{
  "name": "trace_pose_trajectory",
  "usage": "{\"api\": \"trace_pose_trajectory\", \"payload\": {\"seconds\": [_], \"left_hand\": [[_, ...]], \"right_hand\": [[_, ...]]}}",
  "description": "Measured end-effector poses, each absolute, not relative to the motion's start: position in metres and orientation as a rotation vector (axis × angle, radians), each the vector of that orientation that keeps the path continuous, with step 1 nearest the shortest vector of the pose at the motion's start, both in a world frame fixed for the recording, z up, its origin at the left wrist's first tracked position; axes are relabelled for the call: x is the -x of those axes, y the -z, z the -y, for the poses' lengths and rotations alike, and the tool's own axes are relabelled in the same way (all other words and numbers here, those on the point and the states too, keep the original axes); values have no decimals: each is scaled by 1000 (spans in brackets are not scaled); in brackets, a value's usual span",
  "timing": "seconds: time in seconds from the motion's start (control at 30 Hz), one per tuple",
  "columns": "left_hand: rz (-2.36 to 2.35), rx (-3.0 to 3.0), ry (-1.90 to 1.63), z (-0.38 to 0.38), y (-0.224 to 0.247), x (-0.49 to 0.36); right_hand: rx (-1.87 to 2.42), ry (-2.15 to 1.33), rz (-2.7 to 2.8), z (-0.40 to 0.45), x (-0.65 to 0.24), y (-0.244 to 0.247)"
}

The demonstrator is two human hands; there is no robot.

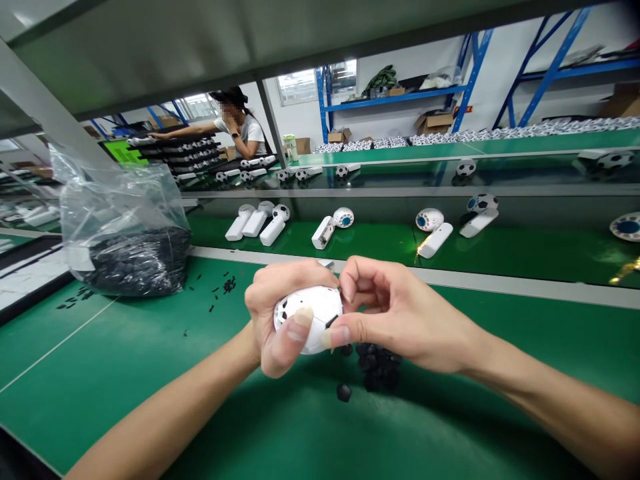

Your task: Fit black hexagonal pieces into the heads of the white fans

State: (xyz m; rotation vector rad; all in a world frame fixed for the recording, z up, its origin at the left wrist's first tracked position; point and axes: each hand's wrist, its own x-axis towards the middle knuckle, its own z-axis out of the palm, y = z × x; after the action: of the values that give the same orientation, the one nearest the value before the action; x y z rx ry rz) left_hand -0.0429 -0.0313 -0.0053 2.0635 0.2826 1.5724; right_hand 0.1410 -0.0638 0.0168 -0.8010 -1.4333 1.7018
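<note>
Near the middle, my left hand is wrapped round a white rounded ball part with black patches, its thumb lying across the front. My right hand touches the ball's right side, thumb and fingers pinched around its edge near a black patch; whether a small piece is between them is hidden. Below, on the green table, lies a pile of black pentagon pieces, with a single black pentagon in front of it.
A clear plastic bag of black pieces stands at the left, with small black bits beside it. White parts with football heads lie on the green belt beyond. A person sits at the back left.
</note>
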Motion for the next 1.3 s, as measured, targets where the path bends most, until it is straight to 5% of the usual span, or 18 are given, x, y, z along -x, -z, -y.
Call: {"api": "trace_pose_trajectory", "payload": {"seconds": [0.33,0.53,0.77,1.03,1.3], "left_hand": [[-298,-2166,-1475,27,-1,46],[-388,-2205,-1447,-4,10,52],[-595,-1786,-1351,-78,35,79],[-1024,-1829,-1035,-81,10,92],[-1500,-1829,-668,-44,-31,91]], "right_hand": [[859,-1348,1630,72,-143,-14],[790,-1542,1691,45,-155,0],[1343,-743,2542,21,-171,29],[1379,-743,2615,25,-158,39],[1292,-1126,2276,16,-165,46]]}}
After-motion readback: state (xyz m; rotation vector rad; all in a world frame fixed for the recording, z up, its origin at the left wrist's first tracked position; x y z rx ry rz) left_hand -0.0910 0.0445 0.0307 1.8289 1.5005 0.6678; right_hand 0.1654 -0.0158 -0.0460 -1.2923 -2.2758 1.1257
